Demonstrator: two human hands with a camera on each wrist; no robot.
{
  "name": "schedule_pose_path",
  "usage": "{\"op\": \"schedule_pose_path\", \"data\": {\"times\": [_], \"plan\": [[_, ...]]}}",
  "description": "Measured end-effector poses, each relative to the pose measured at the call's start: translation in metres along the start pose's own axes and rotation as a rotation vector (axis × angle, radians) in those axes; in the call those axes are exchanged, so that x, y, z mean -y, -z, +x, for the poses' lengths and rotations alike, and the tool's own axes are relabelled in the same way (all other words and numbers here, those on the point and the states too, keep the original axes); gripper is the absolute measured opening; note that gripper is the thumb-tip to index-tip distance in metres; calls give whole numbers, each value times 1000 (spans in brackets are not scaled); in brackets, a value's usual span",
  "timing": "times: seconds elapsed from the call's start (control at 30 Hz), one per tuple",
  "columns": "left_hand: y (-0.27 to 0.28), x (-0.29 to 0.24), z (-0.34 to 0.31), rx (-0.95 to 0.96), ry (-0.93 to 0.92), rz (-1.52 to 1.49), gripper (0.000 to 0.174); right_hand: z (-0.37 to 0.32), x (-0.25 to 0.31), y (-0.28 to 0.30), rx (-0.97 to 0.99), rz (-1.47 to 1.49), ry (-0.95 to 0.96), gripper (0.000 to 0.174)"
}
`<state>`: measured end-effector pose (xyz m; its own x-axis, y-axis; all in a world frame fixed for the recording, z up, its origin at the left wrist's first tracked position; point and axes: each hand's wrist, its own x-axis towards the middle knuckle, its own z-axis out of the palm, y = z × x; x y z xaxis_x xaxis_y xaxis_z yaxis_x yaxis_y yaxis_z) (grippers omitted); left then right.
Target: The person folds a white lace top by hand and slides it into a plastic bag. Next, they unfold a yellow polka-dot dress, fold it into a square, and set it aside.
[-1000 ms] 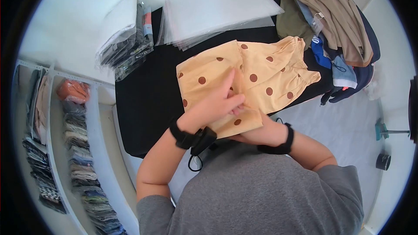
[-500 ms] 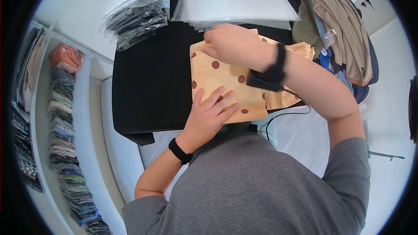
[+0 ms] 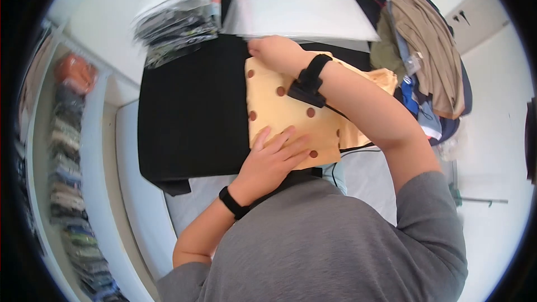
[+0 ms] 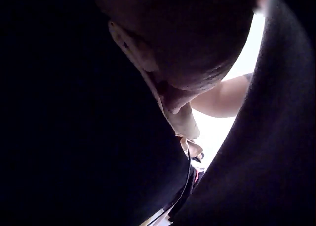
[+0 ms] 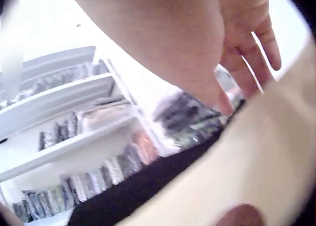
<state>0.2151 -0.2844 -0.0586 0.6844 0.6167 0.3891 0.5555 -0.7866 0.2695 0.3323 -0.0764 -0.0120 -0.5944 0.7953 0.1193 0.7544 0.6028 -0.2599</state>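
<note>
A pale yellow garment with brown dots lies folded on the black-covered table, its gathered end toward the right. My left hand rests spread on its near left part, fingers straight. At the far left corner, my right hand reaches over the cloth. The right wrist view shows that hand's fingers extended and apart at the garment's edge. The left wrist view is mostly dark, with part of the left hand above a strip of fabric.
Clear plastic bags lie stacked along the back. Bagged clothes are piled at the back left, and loose garments heap at the right. Shelves with packed clothes stand at the left. A black cable hangs near the front edge.
Earlier both hands were at the garment's near side and middle. The right hand has crossed to the far left corner; the left now lies on the near part. The far left portion looks flatter.
</note>
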Motion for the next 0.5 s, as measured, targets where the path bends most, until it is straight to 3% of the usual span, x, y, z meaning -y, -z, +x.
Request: {"op": "schedule_pose_path", "data": {"times": [0.07,0.17,0.2,0.23,0.3,0.37,0.4,0.47,0.5], "plan": [[1,-2,1,15,-7,10,35,-32,27,41,-64,-235,121,18],[15,-4,5,58,28,-97,31,-106,56,58,-251,-267,199,29],[25,-3,5,99,33,-205,30,-133,67,64,-73,-278,87,34],[26,5,0,99,14,-211,30,-157,69,59,-93,-315,36,37],[25,24,-14,-136,91,-626,27,-185,58,38,-113,-351,-19,39],[27,28,-16,-468,367,-530,24,-200,45,15,-188,-279,-264,43],[25,28,-14,-598,616,-705,27,-204,37,3,-194,-269,-274,43],[26,40,-11,-533,890,-886,32,-210,24,-14,-341,-149,-238,44],[29,43,-8,-522,884,-878,32,-210,25,-17,-352,-160,-264,46]]}}
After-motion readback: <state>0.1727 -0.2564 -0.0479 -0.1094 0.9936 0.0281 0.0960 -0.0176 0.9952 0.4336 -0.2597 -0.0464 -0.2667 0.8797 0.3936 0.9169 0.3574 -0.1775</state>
